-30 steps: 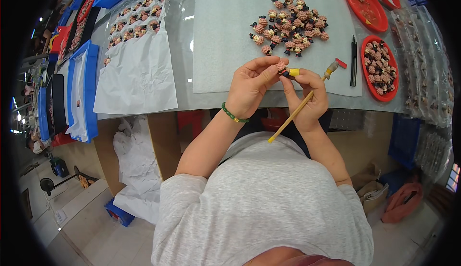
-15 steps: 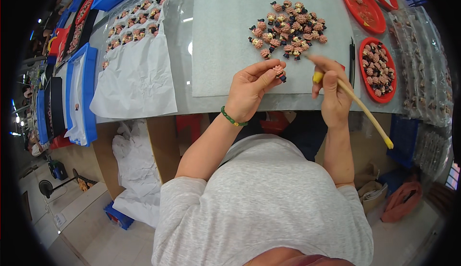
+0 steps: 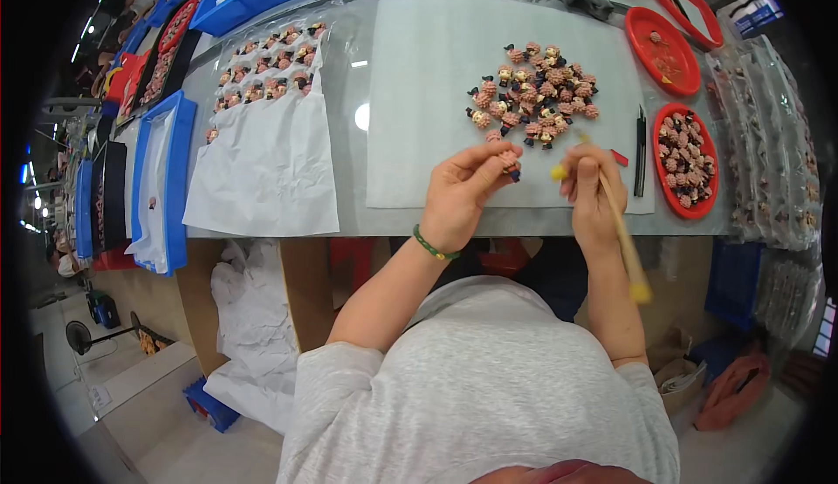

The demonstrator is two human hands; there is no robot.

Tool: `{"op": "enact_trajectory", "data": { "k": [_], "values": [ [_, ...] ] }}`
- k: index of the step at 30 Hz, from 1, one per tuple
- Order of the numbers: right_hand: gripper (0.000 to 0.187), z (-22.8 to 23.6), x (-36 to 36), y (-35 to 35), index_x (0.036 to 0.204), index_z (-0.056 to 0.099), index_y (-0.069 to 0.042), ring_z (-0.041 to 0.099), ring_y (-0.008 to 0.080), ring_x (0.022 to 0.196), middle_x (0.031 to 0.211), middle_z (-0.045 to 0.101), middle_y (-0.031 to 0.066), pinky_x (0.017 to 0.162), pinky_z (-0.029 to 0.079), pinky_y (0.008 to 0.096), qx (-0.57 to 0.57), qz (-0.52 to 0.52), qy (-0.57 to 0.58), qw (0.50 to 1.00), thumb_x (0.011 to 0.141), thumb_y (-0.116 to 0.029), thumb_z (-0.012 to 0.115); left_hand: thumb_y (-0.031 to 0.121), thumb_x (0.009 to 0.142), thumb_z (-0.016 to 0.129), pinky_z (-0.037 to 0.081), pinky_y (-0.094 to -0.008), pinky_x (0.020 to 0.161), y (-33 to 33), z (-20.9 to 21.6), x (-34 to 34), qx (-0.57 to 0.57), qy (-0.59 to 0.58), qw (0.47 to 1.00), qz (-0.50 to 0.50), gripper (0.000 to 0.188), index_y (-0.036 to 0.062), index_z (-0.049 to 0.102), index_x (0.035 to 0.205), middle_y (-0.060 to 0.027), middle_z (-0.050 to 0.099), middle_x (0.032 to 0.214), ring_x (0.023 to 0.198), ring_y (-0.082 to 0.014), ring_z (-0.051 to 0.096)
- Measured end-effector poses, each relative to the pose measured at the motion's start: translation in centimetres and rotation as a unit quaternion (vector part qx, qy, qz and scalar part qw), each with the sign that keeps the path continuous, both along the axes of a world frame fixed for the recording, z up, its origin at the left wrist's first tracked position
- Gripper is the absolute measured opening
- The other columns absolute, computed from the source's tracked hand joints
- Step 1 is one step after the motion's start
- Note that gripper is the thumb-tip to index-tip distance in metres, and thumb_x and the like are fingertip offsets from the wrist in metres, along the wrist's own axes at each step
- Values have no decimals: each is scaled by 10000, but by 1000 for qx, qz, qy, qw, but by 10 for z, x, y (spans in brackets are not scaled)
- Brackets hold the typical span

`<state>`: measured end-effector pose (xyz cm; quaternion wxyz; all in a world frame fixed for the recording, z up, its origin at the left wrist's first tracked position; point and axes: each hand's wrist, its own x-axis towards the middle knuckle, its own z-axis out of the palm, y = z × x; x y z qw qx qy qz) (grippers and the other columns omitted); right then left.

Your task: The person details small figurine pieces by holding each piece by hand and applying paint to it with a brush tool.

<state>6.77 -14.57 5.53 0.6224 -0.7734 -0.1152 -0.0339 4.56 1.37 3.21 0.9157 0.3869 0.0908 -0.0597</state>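
My left hand [image 3: 460, 192], with a green bracelet at its wrist, pinches a small figurine [image 3: 509, 163] with a knobbly pink top and dark lower part. To its right, my right hand [image 3: 601, 192] is closed around a long wooden stick [image 3: 621, 235] with a yellow lower end, blurred by motion. A yellow tip [image 3: 559, 172] also shows by the fingers of that hand; whether it belongs to the same stick I cannot tell. Just beyond both hands lies a loose pile of similar figurines [image 3: 546, 91] on a white sheet [image 3: 415, 117].
Rows of figurines lie on white paper [image 3: 262, 170] at the left, beside a blue tray [image 3: 179, 178]. On the right stand a red dish of figurines [image 3: 662, 183] and a red plate [image 3: 646, 65]. Dark slim tools [image 3: 642, 152] and bagged figurines [image 3: 759, 135] lie nearby.
The whole view has shifted, with the table lower in the picture. The right hand's stick has swung steeper, and that hand is closer to the figurine held by the left.
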Motion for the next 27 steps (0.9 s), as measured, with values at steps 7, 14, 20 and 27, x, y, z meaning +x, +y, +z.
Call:
{"op": "enact_trajectory", "data": {
  "k": [7, 14, 20, 27],
  "values": [
    [284, -27, 31, 21, 699, 497, -64, 490, 200, 585, 640, 503, 43, 473, 374, 313, -259, -95, -276, 921, 633, -179, 748, 97, 882, 424, 468, -287, 794, 20, 15, 6, -65, 40, 997, -4, 243, -6, 477, 1096, -101, 528, 1056, 910, -160, 548],
    [292, -24, 27, 33, 627, 457, -87, 464, 203, 537, 540, 454, 5, 446, 373, 344, -361, -123, -233, 895, 632, -180, 734, 118, 873, 466, 420, -223, 651, 25, 11, 2, -2, 62, 998, 4, 210, 2, 507, 1043, -18, 507, 859, 760, -90, 484],
    [267, -31, 31, 32, 624, 471, -89, 482, 201, 520, 531, 463, 9, 439, 371, 346, -366, -139, -223, 893, 638, -172, 725, 113, 863, 491, 403, -210, 610, 19, 8, 3, 5, 53, 999, -6, 191, 0, 525, 1013, -15, 513, 846, 733, -75, 472],
    [289, -19, 20, 20, 608, 408, -42, 520, 80, 566, 636, 567, 51, 514, 424, 223, -130, -116, -43, 984, 693, -46, 685, 122, 869, 500, 371, -179, 545, 16, 6, 5, 123, 24, 992, -18, 241, -6, 541, 1069, -13, 541, 809, 643, -56, 457]
  ]
}}
